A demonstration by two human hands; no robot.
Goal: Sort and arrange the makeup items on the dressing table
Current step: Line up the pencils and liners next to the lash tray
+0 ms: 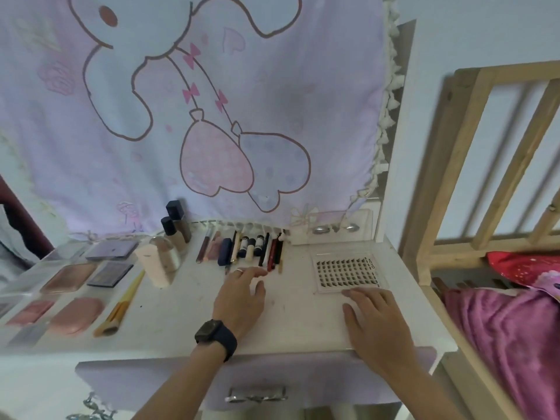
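the left hand [242, 295], with a dark watch [215, 334] on the wrist and a ring on one finger, lies over the white dressing table [188, 325] with its fingers stretched forward and loosely spread, holding nothing. its blurred fingertips reach just up to the near ends of a row of pencils and small tubes [251, 250] laid side by side at the back of the table; whether they touch is unclear. the right hand [375, 322] rests palm down on the table's right side, fingers straight, also holding nothing, fingertips at the near edge of a clear tray of false lashes [347, 272]. behind that tray stands a clear box [330, 228]. left of the row stand two dark-capped foundation bottles [177, 225] and a white bottle [154, 265]. further left lie a yellow-handled makeup brush [121, 304] and several flat pink and purple compacts [72, 277]. a lilac cartoon cloth [272, 101] hangs behind the table. a wooden bed frame [485, 147] with a pink blanket [515, 344] stands to the right.
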